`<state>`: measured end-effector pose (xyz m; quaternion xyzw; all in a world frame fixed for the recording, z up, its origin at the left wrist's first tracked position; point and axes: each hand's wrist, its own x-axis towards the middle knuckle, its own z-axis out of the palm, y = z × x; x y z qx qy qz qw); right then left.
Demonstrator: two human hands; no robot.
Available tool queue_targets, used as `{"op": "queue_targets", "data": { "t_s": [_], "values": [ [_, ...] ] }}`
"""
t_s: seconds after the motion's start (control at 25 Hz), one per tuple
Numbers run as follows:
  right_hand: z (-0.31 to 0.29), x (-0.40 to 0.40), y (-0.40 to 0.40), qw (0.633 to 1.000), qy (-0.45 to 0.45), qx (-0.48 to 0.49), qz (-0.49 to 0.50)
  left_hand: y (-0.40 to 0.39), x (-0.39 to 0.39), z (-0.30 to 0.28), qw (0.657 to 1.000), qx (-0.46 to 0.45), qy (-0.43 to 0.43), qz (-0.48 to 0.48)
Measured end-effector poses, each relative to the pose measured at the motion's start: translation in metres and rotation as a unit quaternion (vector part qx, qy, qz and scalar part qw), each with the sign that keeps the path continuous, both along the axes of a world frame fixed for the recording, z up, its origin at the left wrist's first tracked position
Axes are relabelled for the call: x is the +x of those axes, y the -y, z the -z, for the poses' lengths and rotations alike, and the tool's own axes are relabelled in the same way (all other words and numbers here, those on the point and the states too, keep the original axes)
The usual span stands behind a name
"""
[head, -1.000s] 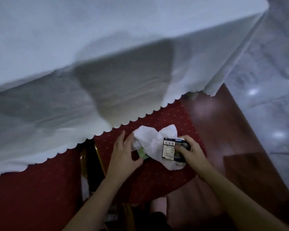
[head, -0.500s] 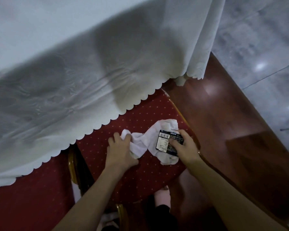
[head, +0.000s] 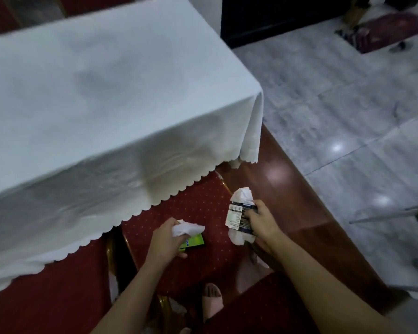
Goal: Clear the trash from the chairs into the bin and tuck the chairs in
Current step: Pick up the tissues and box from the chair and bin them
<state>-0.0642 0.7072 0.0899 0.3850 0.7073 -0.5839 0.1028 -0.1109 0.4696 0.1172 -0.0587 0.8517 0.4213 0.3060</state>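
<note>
I am looking down at a red dotted chair seat [head: 198,208] that is poking out from under the scalloped hem of a white tablecloth [head: 101,97] draped over the tabletop. My left hand [head: 165,239] is sitting at about 6 o'clock in the view, its grip curled closed around a crumpled white tissue [head: 187,229] that is sticking out toward 2 o'clock from the fingers. Just beyond that hand, at its 3 o'clock, a small green packet [head: 194,240] is lying flat on the seat, partly covered by the tissue and fingers; whether the hand is touching it I cannot tell. My right hand [head: 263,225] is hovering over the seat's right edge, its grip clamped around a dark box with a white printed label [head: 238,216] together with a second white tissue [head: 241,195], which is bulging out above the box at 12 o'clock and below it at 6 o'clock. A second red seat [head: 46,290] is showing at 8 o'clock. The grey marble floor [head: 348,104] is filling the 2 o'clock side.
</note>
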Motion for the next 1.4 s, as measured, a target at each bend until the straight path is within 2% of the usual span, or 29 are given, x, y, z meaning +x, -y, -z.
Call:
{"op": "queue_targets", "data": {
  "t_s": [0.16, 0.24, 0.44, 0.56, 0.72, 0.84, 0.96, 1.08, 1.16, 1.28, 1.4],
  "values": [
    [-0.116, 0.029, 0.028, 0.995, -0.085, 0.024, -0.047, 0.000, 0.036, -0.117, 0.995, 0.041, -0.091, -0.018],
    [-0.164, 0.045, 0.034, 0.991, -0.116, 0.048, -0.047, -0.004, 0.055, -0.156, 0.989, 0.050, -0.139, -0.018],
    [-0.203, 0.074, 0.009, 0.991, -0.118, 0.061, -0.036, -0.023, 0.086, -0.209, 0.977, 0.035, -0.203, 0.044],
    [-0.213, 0.072, -0.028, 0.990, -0.125, 0.062, -0.032, -0.049, 0.086, -0.233, 0.977, 0.040, -0.204, 0.046],
    [-0.221, 0.057, -0.095, 0.986, -0.154, 0.067, -0.017, -0.120, 0.075, -0.243, 0.966, 0.026, -0.249, 0.068],
    [-0.219, 0.043, -0.163, 0.981, -0.172, 0.066, -0.063, -0.197, 0.064, -0.239, 0.959, -0.002, -0.273, 0.081],
    [-0.209, 0.037, -0.231, 0.977, -0.171, 0.075, -0.104, -0.268, 0.052, -0.230, 0.965, -0.014, -0.255, 0.059],
    [-0.204, 0.044, -0.305, 0.982, -0.145, 0.079, -0.093, -0.339, 0.045, -0.220, 0.975, -0.007, -0.218, 0.039],
    [-0.195, 0.040, -0.361, 0.987, -0.116, 0.080, -0.072, -0.393, 0.034, -0.204, 0.975, -0.006, -0.213, 0.061],
    [-0.198, 0.036, -0.381, 0.991, -0.111, 0.070, -0.030, -0.410, 0.026, -0.203, 0.973, -0.009, -0.217, 0.074],
    [-0.192, 0.009, -0.398, 0.990, -0.111, 0.072, -0.039, -0.425, -0.006, -0.192, 0.971, -0.024, -0.227, 0.078]
  ]
}}
